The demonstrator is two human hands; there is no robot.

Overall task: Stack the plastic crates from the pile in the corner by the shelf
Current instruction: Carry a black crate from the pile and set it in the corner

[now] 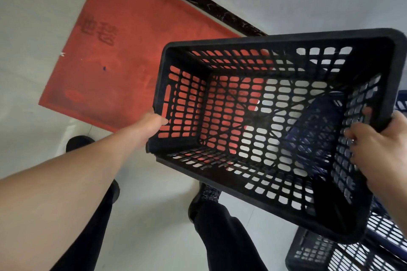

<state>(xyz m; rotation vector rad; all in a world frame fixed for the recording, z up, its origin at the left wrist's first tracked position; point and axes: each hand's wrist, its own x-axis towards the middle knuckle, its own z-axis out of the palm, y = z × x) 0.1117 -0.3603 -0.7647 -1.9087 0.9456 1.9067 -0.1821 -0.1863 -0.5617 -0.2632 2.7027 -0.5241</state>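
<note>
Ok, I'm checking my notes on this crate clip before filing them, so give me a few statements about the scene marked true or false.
1. Both hands hold the black perforated plastic crate. True: left hand and right hand grip opposite ends.
2. The crate is full of bottles. False: it is empty.
3. A red floor mat lies beneath and behind it. True.
4. The crate rests on the floor. False: it is held in the air, tilted.
5. Dark blue plastic crates sit at lower right. True.
</note>
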